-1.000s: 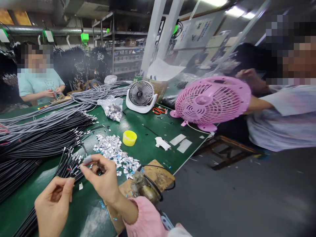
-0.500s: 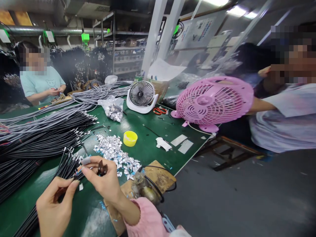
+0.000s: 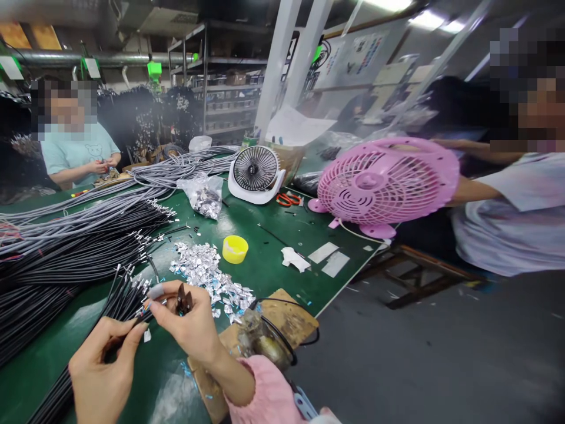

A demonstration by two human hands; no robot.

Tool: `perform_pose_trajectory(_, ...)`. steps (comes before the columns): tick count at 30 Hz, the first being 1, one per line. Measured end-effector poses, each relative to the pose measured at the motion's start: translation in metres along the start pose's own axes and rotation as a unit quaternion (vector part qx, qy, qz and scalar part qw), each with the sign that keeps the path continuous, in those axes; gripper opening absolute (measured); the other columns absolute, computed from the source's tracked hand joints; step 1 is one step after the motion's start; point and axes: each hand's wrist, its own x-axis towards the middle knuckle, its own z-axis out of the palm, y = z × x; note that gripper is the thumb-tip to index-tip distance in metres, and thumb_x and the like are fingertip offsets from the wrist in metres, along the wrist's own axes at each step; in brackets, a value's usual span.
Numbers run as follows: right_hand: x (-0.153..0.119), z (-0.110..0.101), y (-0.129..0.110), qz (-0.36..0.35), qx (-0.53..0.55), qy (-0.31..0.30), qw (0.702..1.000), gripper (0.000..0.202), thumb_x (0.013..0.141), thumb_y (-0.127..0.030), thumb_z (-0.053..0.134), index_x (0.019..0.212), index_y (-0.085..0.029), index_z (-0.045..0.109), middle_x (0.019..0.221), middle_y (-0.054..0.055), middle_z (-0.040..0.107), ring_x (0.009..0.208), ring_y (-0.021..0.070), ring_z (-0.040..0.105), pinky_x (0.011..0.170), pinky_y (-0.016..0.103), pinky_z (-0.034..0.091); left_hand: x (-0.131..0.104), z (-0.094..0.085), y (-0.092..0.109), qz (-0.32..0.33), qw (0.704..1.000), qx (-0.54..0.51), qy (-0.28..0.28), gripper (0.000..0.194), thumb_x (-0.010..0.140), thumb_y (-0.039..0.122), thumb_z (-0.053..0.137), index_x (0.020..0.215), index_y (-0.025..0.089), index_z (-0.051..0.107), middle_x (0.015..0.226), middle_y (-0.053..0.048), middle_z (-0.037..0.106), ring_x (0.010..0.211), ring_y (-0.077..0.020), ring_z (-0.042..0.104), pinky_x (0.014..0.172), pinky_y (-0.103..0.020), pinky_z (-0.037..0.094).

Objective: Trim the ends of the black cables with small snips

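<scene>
My left hand (image 3: 103, 368) is closed, pinching a black cable (image 3: 140, 318) near its stripped end between thumb and forefinger. My right hand (image 3: 194, 324) meets it there, its thumb and grey-covered forefinger closed on the cable's thin coloured wires (image 3: 146, 305). Dark metal jaws, apparently of small cutters (image 3: 184, 301), stick out from the right palm; the rest of that tool is hidden. Just behind both hands lies a bundle of black cables (image 3: 121, 297) with pale stripped ends. Crumpled silver foil scraps (image 3: 200, 268) are heaped beyond my right hand.
A yellow tub (image 3: 235, 249), small white fan (image 3: 256, 171), orange-handled scissors (image 3: 289, 199) and pink fan (image 3: 384, 185) stand or lie across the green table (image 3: 260, 265). Grey cables (image 3: 88, 212) are piled left. A stained board (image 3: 286, 318) lies by my right forearm. Two people sit nearby.
The view has shifted slightly, so everything sits a little further right. More of the black cable shows at my left fingertips. Both hands keep their pinch. The person at right has moved an arm.
</scene>
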Motion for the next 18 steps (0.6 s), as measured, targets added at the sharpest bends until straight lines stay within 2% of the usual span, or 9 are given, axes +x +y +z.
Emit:
perform_pose_trajectory(5, -0.001, 0.002, -0.005, 0.017, -0.019, -0.004, 1.000, 0.016, 0.068, -0.013, 0.065, 0.078, -0.016, 0.077, 0.042, -0.008, 0.051, 0.038, 0.0080, 0.046, 0.037, 0.019, 0.035, -0.001, 0.001, 0.003, 0.000, 1.000, -0.002, -0.007, 0.034, 0.068, 0.053, 0.082, 0.059, 0.023, 0.070, 0.052, 0.000, 0.066, 0.048, -0.0141, 0.056, 0.037, -0.021, 0.034)
perform_pose_trajectory(8, -0.001, 0.002, -0.005, 0.009, -0.024, -0.007, 1.000, 0.017, 0.066, -0.012, 0.065, 0.078, -0.016, 0.077, 0.048, -0.006, 0.057, 0.041, 0.0071, 0.046, 0.040, 0.018, 0.037, 0.001, 0.002, 0.011, -0.025, 1.000, -0.002, -0.001, 0.034, 0.065, 0.054, 0.083, 0.058, 0.023, 0.070, 0.052, -0.001, 0.066, 0.047, -0.0140, 0.056, 0.037, -0.021, 0.035)
perform_pose_trajectory(13, 0.001, -0.002, 0.012, -0.066, -0.020, -0.051, 0.996, 0.023, 0.067, -0.013, 0.067, 0.086, -0.018, 0.080, 0.072, 0.001, 0.074, 0.049, 0.0084, 0.056, 0.046, 0.019, 0.043, 0.006, 0.002, 0.019, -0.070, 0.998, -0.007, 0.000, 0.035, 0.059, 0.054, 0.085, 0.057, 0.022, 0.071, 0.050, 0.000, 0.065, 0.047, -0.0140, 0.056, 0.039, -0.021, 0.038)
perform_pose_trajectory(16, 0.000, -0.003, 0.021, -0.123, -0.002, -0.015, 0.992, 0.024, 0.069, -0.016, 0.070, 0.091, -0.019, 0.081, 0.076, 0.002, 0.076, 0.049, 0.0088, 0.056, 0.045, 0.019, 0.043, 0.007, 0.000, 0.020, -0.049, 0.999, -0.010, 0.019, 0.039, 0.058, 0.057, 0.084, 0.053, 0.022, 0.069, 0.047, 0.000, 0.063, 0.045, -0.0131, 0.054, 0.037, -0.020, 0.034)
perform_pose_trajectory(18, -0.002, -0.002, 0.018, -0.137, 0.007, 0.007, 0.990, 0.020, 0.070, -0.019, 0.070, 0.088, -0.019, 0.080, 0.074, 0.002, 0.076, 0.046, 0.0086, 0.054, 0.044, 0.019, 0.042, 0.007, -0.001, 0.022, -0.054, 0.998, -0.010, 0.017, 0.038, 0.057, 0.056, 0.086, 0.053, 0.021, 0.070, 0.048, 0.000, 0.064, 0.046, -0.0130, 0.055, 0.037, -0.020, 0.035)
